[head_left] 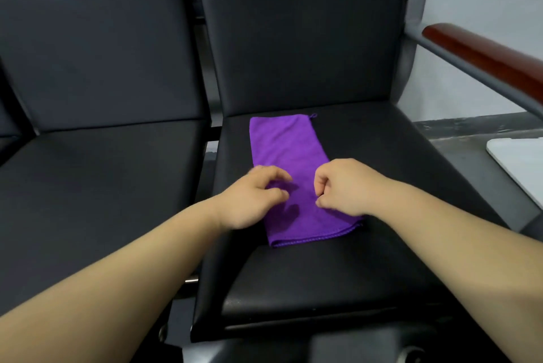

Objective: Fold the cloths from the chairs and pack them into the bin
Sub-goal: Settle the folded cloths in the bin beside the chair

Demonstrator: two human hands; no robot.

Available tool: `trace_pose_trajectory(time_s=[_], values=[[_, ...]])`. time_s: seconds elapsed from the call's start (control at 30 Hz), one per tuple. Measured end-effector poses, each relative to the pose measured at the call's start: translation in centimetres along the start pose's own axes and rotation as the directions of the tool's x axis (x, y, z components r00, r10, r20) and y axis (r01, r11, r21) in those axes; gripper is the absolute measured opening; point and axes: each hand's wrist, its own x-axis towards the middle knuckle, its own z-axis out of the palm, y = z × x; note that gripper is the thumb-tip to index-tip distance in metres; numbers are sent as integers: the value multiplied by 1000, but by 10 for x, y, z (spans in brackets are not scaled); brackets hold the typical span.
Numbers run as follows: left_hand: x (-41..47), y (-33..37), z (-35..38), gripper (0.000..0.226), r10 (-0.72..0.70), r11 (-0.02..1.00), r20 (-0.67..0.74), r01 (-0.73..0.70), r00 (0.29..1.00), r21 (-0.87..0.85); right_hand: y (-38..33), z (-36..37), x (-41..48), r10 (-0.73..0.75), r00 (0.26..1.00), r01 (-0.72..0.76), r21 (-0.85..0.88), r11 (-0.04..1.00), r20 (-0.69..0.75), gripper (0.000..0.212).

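As we read from the left, we note a black chair, then the left hand, fingers loosely bent and apart, gripping nothing, over the near left edge of the purple cloth. The cloth lies folded in a long strip on the right chair. The right hand is curled tight at the cloth's near right edge; whether it pinches fabric, we cannot tell. A red-brown armrest is far right.

The purple cloth, folded into a long narrow strip, lies flat on the black chair seat; its near hemmed end sits between left grip and right grip, the rest stretching beyond them.
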Motion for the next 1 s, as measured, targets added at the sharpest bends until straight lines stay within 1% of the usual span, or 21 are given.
trace_pose_trajectory(time_s=[0.07,0.1,0.13,0.2,0.23,0.27,0.3,0.37,0.4,0.43,0.5,0.6,0.63,0.7,0.77,0.8,0.83,0.87,0.93,0.97,1.0], values=[[-12,7,-3,32,9,974,212,40,977,-224,1,0,-2,-18,1000,18,22,1000,22,12],[-17,8,-5,37,15,959,278,65,961,-277,2,-1,-3,-17,999,15,35,999,40,10],[-21,9,-8,42,35,949,315,67,948,-309,2,-1,-4,-11,998,8,54,999,58,8],[-24,8,-12,48,97,928,321,31,942,-371,4,-2,-5,2,996,-12,115,993,90,4],[-25,9,-14,49,108,920,294,17,950,-392,5,-3,-5,7,994,-25,169,985,106,1],[-25,9,-15,48,105,919,249,2,963,-395,6,-2,-6,14,993,-42,235,971,119,4],[-25,9,-16,44,92,932,180,-21,979,-362,7,-2,-7,25,990,-65,300,952,136,8],[-23,7,-16,28,70,979,5,-68,998,-192,9,-3,-11,40,983,-111,401,909,181,24],[-22,7,-15,20,63,991,-53,-69,997,-115,9,-5,-13,39,978,-124,423,898,203,33],[-22,8,-14,14,49,995,-83,-56,995,-85,9,-7,-16,36,976,-126,419,899,216,40],[-23,13,-11,10,29,994,-118,-40,993,-99,7,-11,-22,16,977,-85,320,944,213,43],[-23,15,-12,8,50,998,-174,-56,983,-27,1,-7,-27,-19,990,5,96,995,138,32],[-23,14,-14,8,41,999,-182,-46,982,-20,0,-4,-28,-24,995,18,59,998,100,28],[-24,14,-18,9,12,999,-173,-19,985,-39,-1,-2,-27,-26,999,24,48,999,26,16],[-25,16,-24,8,-21,997,-143,11,989,-71,1,-5,-26,12,1000,-12,96,995,1,9],[-26,17,-28,8,-42,995,-122,31,992,-91,3,-8,-25,41,999,-43,157,987,13,10],[-29,20,-32,11,-73,991,-91,62,993,-117,4,-11,-25,71,996,-81,255,964,49,13],[-33,22,-37,13,-114,981,-38,106,993,-164,5,-15,-26,86,989,-124,375,919,117,17],[-40,23,-48,12,-184,933,130,215,974,-290,4,-22,-31,58,954,-226,581,782,294,14],[-43,22,-53,10,-193,906,216,258,957,-334,4,-26,-33,28,932,-267,632,728,362,15],[-45,20,-58,11,-187,889,284,285,940,-358,4,-30,-34,-2,916,-286,656,699,402,19]])
